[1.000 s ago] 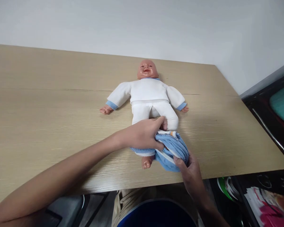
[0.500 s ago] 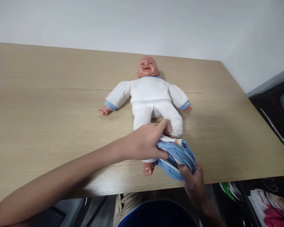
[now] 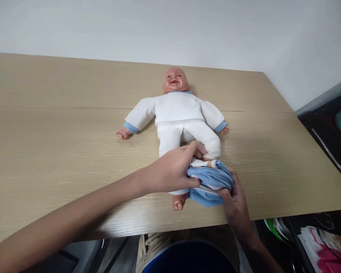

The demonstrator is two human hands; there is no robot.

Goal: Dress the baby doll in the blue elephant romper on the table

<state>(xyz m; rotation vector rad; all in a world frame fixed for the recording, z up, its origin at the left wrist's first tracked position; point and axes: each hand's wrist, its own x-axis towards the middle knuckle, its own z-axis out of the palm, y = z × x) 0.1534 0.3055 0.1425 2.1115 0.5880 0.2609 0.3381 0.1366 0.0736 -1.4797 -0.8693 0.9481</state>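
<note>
A baby doll (image 3: 179,108) in a white outfit with blue cuffs lies on its back, head toward the wall. Around its leg on the right side of the view is a bunched blue-and-white doll garment (image 3: 208,177). My left hand (image 3: 177,168) is closed at the garment's near-left edge, thumb over the blue cloth and fingers by the doll's lower leg. Opposite it, my right hand (image 3: 235,199) grips the right side of the bunched cloth with the thumb on top. The doll's other foot (image 3: 178,202) pokes out bare below my left hand; the foot inside the garment is hidden.
The wooden table (image 3: 59,151) runs up to a pale wall (image 3: 130,30). A dark rack (image 3: 326,140) stands beyond its right edge. Papers and packets (image 3: 326,246) sit lower right. A grey chair (image 3: 85,254) is below the front edge.
My right hand has moved slightly up and away from me, pushing its side of the bunched garment farther up toward the doll's leg. My left hand has barely moved.
</note>
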